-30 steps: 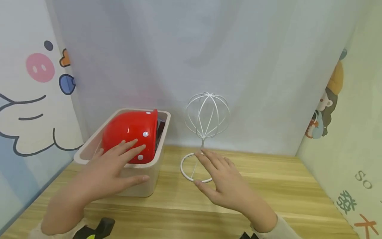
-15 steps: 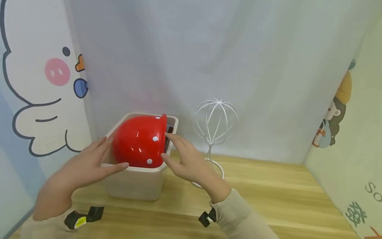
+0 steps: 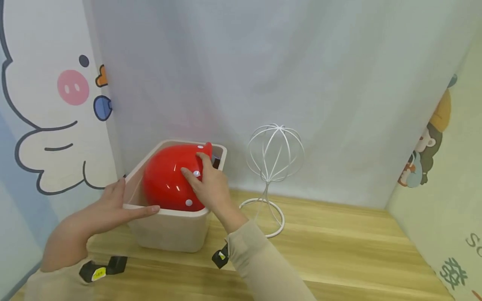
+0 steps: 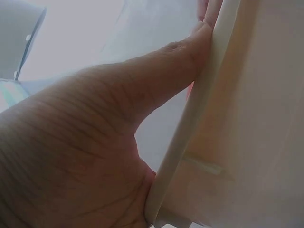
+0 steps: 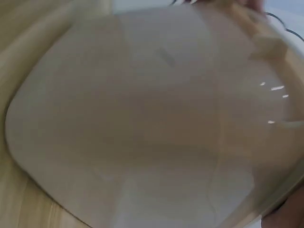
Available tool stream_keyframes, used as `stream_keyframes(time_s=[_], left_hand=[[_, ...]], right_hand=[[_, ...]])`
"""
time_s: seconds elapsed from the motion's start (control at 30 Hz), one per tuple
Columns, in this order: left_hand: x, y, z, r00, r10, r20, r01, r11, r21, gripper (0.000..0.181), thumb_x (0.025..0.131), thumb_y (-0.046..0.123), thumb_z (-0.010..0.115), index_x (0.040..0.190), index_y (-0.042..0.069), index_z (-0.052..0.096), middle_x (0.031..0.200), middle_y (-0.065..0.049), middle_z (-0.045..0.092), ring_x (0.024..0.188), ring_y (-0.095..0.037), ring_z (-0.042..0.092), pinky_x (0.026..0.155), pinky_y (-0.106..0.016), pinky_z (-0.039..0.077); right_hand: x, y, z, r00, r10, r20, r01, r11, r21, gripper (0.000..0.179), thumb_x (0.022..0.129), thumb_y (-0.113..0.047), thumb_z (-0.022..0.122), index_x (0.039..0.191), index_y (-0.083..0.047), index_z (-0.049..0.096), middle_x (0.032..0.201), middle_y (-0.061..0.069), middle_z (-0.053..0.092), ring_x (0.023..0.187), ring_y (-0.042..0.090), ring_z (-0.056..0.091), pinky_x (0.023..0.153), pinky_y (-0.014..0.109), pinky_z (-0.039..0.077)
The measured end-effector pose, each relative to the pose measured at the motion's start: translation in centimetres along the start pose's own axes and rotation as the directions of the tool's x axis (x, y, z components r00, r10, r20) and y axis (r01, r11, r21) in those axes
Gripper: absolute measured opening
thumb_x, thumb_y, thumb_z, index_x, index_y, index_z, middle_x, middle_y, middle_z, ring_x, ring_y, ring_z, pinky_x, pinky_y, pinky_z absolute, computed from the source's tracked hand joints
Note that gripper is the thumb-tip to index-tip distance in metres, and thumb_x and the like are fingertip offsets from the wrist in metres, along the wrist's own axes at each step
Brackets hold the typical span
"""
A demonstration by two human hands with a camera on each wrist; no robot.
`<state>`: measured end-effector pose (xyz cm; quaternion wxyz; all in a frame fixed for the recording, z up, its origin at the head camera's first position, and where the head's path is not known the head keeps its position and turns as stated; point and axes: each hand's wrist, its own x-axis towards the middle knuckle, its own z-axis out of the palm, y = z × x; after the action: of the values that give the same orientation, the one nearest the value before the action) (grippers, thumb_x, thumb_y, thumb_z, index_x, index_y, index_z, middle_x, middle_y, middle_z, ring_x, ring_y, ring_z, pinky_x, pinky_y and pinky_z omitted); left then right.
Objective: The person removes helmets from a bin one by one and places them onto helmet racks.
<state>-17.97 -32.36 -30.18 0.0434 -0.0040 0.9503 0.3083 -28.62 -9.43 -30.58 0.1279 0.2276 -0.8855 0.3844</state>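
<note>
**Right hand [image 3: 214, 189] on red helmet [image 3: 163, 177]**

Left hand [image 3: 98, 215], spread wide, rests on the rim of the bin [image 3: 171, 232]. Beyond it the red helmet lies sideways inside, right thumb and finger touching it; whether they grip I cannot tell. Right of them stands a wire stand [image 3: 266, 187], curtain [image 3: 286, 62] behind.

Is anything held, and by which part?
Left hand touches the bin at its near-left rim corner; right hand lies over the helmet near its brim. Neither grip is certain.
</note>
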Motion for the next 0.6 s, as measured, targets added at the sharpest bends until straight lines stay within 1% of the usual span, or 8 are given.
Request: stream_keyframes(time_s=[0.1, 0.23, 0.37, 0.5, 0.6], left_hand=[[0.02, -0.01, -0.18, 1.000, -0.016, 0.011, 0.016, 1.000, 0.008, 0.134, 0.081, 0.069, 0.067, 0.154, -0.007, -0.015, 0.152, -0.043, 0.003, 0.126, -0.064, 0.027, 0.079, -0.070, 0.052], [-0.09, 0.01, -0.29, 1.000, -0.019, 0.008, 0.019, 1.000, 0.013, 0.132, 0.082, 0.068, 0.067, 0.154, -0.007, -0.013, 0.151, -0.043, 0.005, 0.126, -0.064, 0.027, 0.078, -0.069, 0.053], [-0.07, 0.10, -0.14, 1.000, -0.001, -0.014, 0.000, 1.000, -0.005, 0.127, 0.083, 0.066, 0.068, 0.156, -0.006, -0.008, 0.148, -0.041, 0.014, 0.124, -0.061, 0.032, 0.075, -0.066, 0.055], [0.11, 0.18, 0.04, 1.000, 0.010, -0.029, -0.010, 1.000, -0.014, 0.125, 0.083, 0.066, 0.068, 0.158, -0.002, -0.005, 0.148, -0.040, 0.017, 0.124, -0.060, 0.033, 0.075, -0.067, 0.055], [0.10, 0.16, 0.03, 1.000, 0.000, -0.021, 0.000, 1.000, -0.006, 0.126, 0.083, 0.066, 0.068, 0.158, -0.001, -0.008, 0.151, -0.041, 0.013, 0.126, -0.062, 0.029, 0.075, -0.070, 0.053]], right_hand=[[0.02, 0.10, 0.39, 0.999, 0.002, -0.037, -0.002, 1.000, 0.010, 0.067, 0.095, -0.053, 0.063, 0.150, -0.020, 0.040, 0.107, 0.008, 0.070, 0.093, 0.023, 0.068, 0.076, 0.030, 0.059], [0.02, 0.18, 0.51, 1.000, 0.006, -0.028, -0.005, 0.999, 0.046, 0.069, 0.095, -0.055, 0.063, 0.151, -0.022, 0.040, 0.115, 0.007, 0.069, 0.098, 0.023, 0.067, 0.077, 0.030, 0.059], [-0.11, 0.34, 0.40, 1.000, 0.009, -0.019, -0.007, 0.994, 0.113, 0.070, 0.094, -0.055, 0.063, 0.152, -0.022, 0.041, 0.126, 0.006, 0.066, 0.105, 0.023, 0.065, 0.078, 0.030, 0.059], [-0.30, 0.65, 0.16, 0.999, -0.027, -0.034, 0.033, 0.985, 0.171, 0.069, 0.095, -0.054, 0.063, 0.152, -0.023, 0.042, 0.130, 0.007, 0.064, 0.109, 0.024, 0.064, 0.081, 0.033, 0.060], [-0.63, 0.92, 0.05, 0.996, -0.077, -0.042, 0.084, 0.972, 0.217, 0.067, 0.096, -0.052, 0.063, 0.153, -0.025, 0.041, 0.130, 0.007, 0.064, 0.111, 0.024, 0.064, 0.083, 0.034, 0.059]])
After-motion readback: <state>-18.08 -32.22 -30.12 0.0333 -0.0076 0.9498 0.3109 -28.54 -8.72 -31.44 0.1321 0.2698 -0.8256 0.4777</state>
